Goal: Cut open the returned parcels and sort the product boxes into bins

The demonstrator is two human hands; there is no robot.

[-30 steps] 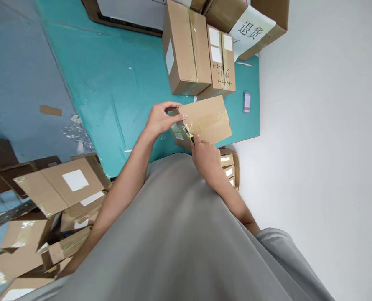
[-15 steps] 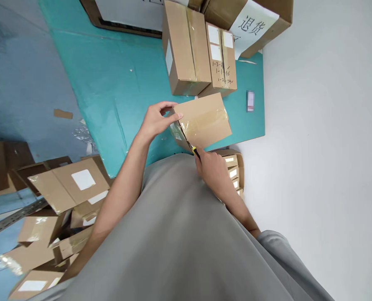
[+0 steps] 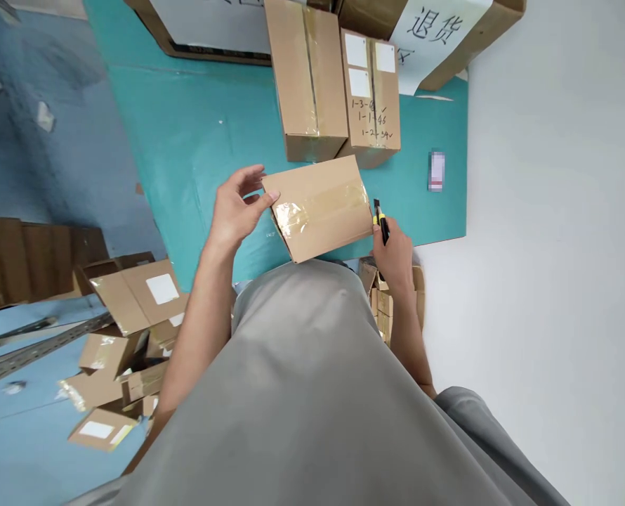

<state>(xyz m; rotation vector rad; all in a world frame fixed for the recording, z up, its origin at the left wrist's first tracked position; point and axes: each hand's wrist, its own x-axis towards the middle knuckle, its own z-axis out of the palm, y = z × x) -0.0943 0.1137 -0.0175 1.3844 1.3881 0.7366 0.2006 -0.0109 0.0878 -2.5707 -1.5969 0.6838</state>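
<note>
A small taped cardboard box is at the near edge of the teal table, tilted a little. My left hand grips its left corner, thumb on top and fingers behind. Clear tape runs along the top face and looks wrinkled at the left end. My right hand is closed around a black and yellow utility knife, at the box's right end. The knife's blade points away from me, beside the box. Whether the right fingers also touch the box I cannot tell.
Two closed cardboard boxes, one plain and one with handwriting, stand behind on the teal table. A larger box with a paper sign is at the back right. Discarded cartons lie at left; a white wall borders the right.
The knife in my right hand has moved from the box's left end to its right end. My left hand and the box have shifted slightly left.
</note>
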